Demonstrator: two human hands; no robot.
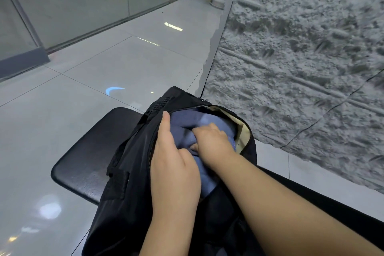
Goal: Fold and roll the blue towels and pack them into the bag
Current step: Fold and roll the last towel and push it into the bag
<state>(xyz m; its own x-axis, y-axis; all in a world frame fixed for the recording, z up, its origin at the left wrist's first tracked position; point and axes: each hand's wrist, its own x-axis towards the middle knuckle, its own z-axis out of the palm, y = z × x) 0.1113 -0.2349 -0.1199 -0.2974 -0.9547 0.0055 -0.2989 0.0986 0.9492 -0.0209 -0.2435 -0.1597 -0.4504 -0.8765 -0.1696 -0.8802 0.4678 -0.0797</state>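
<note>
Reaching in from the lower right of the frame, your right hand (212,141) is pushed down into the mouth of the black bag (128,183), fingers curled into the blue towels (187,129) and gripping a fold of the cloth. The bare forearm runs diagonally up from the lower right corner, wrist bent over the bag's opening. Your left hand (172,162) comes up from the bottom centre and lies along the left lip of the opening, fingers straight, one fingertip touching the zipper edge near the top while the palm presses against the towels and the bag's side.

The towels sit inside the bag at centre frame, bunched, filling most of the opening; a beige lining shows at the right rim. The bag rests on a black padded table (83,156) that runs from centre left towards the lower right. Around it lie grey floor tiles (104,64), with a rough grey wall (301,48) in the upper right.

You can read no brand, label or writing on the bag or towels.
</note>
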